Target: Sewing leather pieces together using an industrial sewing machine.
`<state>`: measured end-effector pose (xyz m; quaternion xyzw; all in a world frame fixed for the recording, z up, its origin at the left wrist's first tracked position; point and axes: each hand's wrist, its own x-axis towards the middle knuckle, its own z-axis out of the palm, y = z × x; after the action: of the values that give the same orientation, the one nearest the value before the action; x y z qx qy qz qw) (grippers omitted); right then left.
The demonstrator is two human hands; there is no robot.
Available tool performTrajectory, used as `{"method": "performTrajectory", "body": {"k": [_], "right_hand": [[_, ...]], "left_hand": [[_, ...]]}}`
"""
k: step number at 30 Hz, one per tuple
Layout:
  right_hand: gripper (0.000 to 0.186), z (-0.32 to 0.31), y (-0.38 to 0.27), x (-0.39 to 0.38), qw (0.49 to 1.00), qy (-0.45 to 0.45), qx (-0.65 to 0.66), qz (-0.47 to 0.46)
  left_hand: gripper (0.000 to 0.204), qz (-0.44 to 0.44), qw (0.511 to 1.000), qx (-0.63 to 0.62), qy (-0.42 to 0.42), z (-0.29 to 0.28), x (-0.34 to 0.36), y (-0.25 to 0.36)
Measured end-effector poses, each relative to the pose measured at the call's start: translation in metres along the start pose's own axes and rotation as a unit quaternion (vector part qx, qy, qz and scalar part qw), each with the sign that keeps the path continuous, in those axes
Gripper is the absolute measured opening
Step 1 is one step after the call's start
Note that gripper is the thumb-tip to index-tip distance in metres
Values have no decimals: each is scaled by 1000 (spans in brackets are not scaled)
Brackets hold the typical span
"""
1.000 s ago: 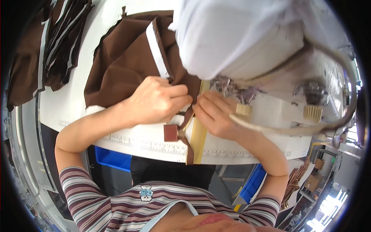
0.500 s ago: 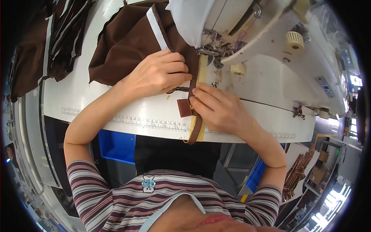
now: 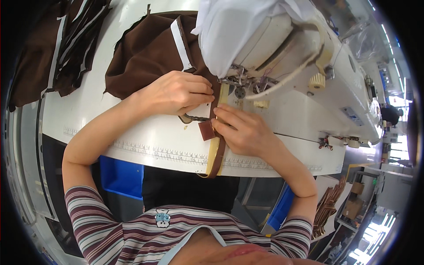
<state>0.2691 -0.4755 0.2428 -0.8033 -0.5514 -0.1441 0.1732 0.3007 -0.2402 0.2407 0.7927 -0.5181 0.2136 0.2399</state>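
Observation:
A brown zipper (image 3: 216,157) with gold teeth and a pale yellow edge runs from the sewing machine's needle area (image 3: 238,84) down over the table's front edge. My left hand (image 3: 183,93) has its fingers curled in a pinch at the zipper's left edge, beside the brown fabric (image 3: 145,57). Lower down, my right hand (image 3: 243,130) presses its bent fingers and thumb on the zipper. A reddish-brown pull tab (image 3: 206,131) sticks out left of those fingertips. Between the hands lies a dark metal tool (image 3: 194,118), partly hidden by the zipper.
White cloth (image 3: 221,35) covers part of the machine head. Striped dark fabric pieces (image 3: 77,48) lie at the far left. A printed ruler (image 3: 154,152) follows the table's front edge, with a blue bin (image 3: 121,176) below. More brown strips (image 3: 329,203) rest at the right.
The whole view has shifted with my head. The pull tab and my right hand have slid slightly toward the needle, and the zipper has moved along with them.

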Motion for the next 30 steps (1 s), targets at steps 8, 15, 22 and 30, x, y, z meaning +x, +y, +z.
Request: {"method": "performTrajectory", "body": {"k": [8, 15, 22, 30], "right_hand": [[24, 6, 20, -1, 997, -20, 45, 57], [24, 8, 28, 2, 998, 27, 10, 57], [23, 10, 22, 1, 998, 1, 25, 53], [18, 10, -9, -9, 997, 49, 54, 3]], "left_hand": [[17, -12, 999, -25, -36, -4, 8, -25], [14, -123, 992, 1, -14, 3, 9, -23], [14, -69, 995, 44, -57, 3, 8, -21], [9, -70, 996, 43, -19, 5, -2, 13]]}}
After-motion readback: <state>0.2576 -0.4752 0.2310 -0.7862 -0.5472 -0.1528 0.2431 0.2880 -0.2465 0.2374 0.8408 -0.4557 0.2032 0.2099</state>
